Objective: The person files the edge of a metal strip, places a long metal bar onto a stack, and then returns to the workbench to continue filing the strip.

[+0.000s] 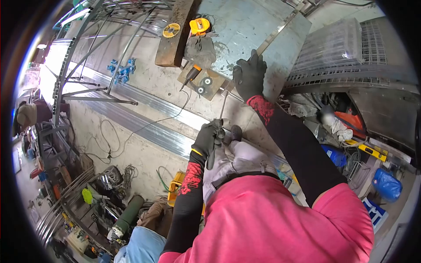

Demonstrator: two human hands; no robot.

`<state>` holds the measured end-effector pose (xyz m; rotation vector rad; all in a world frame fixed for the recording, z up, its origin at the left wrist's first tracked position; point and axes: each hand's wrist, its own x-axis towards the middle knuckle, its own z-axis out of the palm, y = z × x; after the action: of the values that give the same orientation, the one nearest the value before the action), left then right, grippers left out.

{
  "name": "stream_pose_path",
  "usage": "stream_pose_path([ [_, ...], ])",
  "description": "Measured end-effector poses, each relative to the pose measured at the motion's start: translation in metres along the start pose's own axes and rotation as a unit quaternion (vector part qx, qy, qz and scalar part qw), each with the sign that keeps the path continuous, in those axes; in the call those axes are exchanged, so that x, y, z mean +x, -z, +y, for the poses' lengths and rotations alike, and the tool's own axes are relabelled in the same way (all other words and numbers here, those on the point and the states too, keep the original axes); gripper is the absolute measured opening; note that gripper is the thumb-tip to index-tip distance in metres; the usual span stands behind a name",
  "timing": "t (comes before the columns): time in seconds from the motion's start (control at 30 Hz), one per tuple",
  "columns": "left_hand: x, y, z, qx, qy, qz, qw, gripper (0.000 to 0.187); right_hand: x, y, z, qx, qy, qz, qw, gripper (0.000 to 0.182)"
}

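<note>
My left hand (209, 141), in a dark work glove, is closed around a thin metal rod (224, 105). The rod points away from me, and its far end comes close to the near end of a long flat metal bar (275, 35). Over that bar lies my gloved right hand (251, 75), its fingers straddling it and gripping it from above. Left of this hand, a small plate (213, 91) carries two dark discs with pale centres and an orange-and-black corded tool (191, 75). My glove hides part of the bar.
A bluish metal sheet (245, 22) lies under the bar. Beyond the plate are a wooden beam (175, 48), a yellow tape measure (199, 26) and a grey cloth (200, 49). Long metal profiles (144, 118) and a cable cross the floor. A mesh rack (372, 44) stands right.
</note>
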<state>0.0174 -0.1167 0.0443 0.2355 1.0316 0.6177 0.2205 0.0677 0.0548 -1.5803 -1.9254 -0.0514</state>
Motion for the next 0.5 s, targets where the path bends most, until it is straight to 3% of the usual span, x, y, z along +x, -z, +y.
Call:
stream_pose_path([
  [0.07, 0.013, 0.007, -0.006, -0.115, 0.02, -0.052, 0.992, 0.042, -0.002, -0.004, 0.0, 0.007, -0.021, -0.028, 0.999, 0.026],
  [0.13, 0.019, -0.009, 0.016, -0.05, -0.003, -0.021, 0.999, 0.039, -0.003, -0.004, 0.001, 0.036, -0.021, -0.032, 0.999, 0.025],
  [0.17, 0.019, -0.022, 0.026, 0.032, -0.041, 0.059, 0.997, 0.035, -0.003, -0.001, 0.004, 0.062, -0.022, -0.033, 0.997, 0.025],
  [0.23, 0.033, -0.023, 0.028, 0.27, -0.196, 0.185, 0.924, 0.028, -0.007, -0.002, 0.009, 0.084, -0.002, -0.014, 0.996, 0.025],
  [0.27, 0.036, -0.023, 0.028, 0.359, -0.268, 0.233, 0.863, 0.025, -0.008, -0.003, 0.011, 0.11, 0.006, 0.01, 0.994, 0.025],
  [0.3, 0.014, -0.044, 0.041, 0.48, -0.274, 0.313, 0.772, 0.03, -0.011, -0.001, 0.011, 0.106, 0.008, 0.012, 0.994, 0.025],
  [0.33, 0.011, -0.048, 0.035, 0.478, -0.277, 0.308, 0.775, 0.03, -0.015, 0.003, 0.012, 0.159, -0.013, 0.012, 0.987, 0.026],
  [0.4, 0.012, -0.054, 0.026, 0.557, -0.329, 0.361, 0.671, 0.03, -0.015, 0.004, 0.016, 0.212, -0.017, 0.004, 0.977, 0.028],
  [0.43, 0.023, -0.049, 0.011, 0.562, -0.366, 0.384, 0.635, 0.031, -0.021, 0.003, 0.019, 0.126, 0.028, 0.011, 0.992, 0.031],
  [0.47, 0.031, -0.043, -0.005, 0.556, -0.364, 0.389, 0.638, 0.031, -0.025, 0.0, 0.022, 0.04, 0.072, 0.021, 0.996, 0.035],
  [0.5, 0.032, -0.043, -0.014, 0.546, -0.348, 0.405, 0.646, 0.03, -0.027, 0.004, 0.021, 0.041, 0.077, 0.018, 0.996, 0.035],
])
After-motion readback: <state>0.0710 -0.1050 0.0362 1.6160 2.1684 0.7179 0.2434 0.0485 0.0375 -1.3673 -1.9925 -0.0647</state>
